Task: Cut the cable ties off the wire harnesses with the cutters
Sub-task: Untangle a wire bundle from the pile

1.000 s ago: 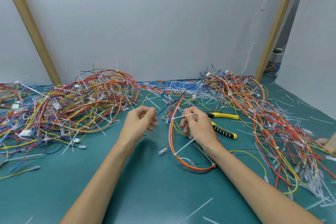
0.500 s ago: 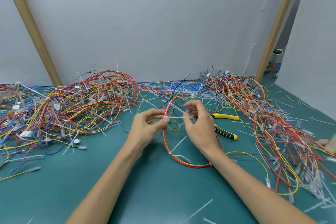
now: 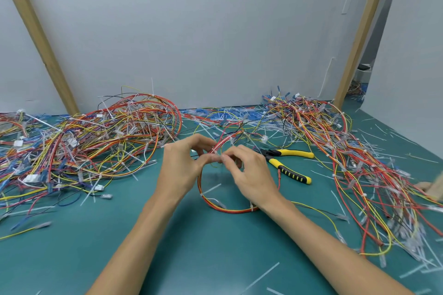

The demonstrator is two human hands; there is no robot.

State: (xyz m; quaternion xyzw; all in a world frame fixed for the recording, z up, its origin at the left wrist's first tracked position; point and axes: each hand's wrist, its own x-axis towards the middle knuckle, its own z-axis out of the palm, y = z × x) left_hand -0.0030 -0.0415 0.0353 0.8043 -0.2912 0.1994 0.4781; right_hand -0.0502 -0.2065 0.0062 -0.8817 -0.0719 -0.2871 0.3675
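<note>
Red-orange looped wire harness (image 3: 227,210) mid-bench, top of loop lifted. Left hand (image 3: 182,167) and right hand (image 3: 251,177): each grip pinches it at a white plastic cable tie (image 3: 217,157). Yellow-and-black-handled cutters (image 3: 290,172) lie untouched, rightward. Advice: tease the tie clear of the wires, then nip the tie alone

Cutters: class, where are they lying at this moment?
In the head view the cutters lie unheld on the mat, just right of the right hand, between it and the right-side wire pile.
</note>
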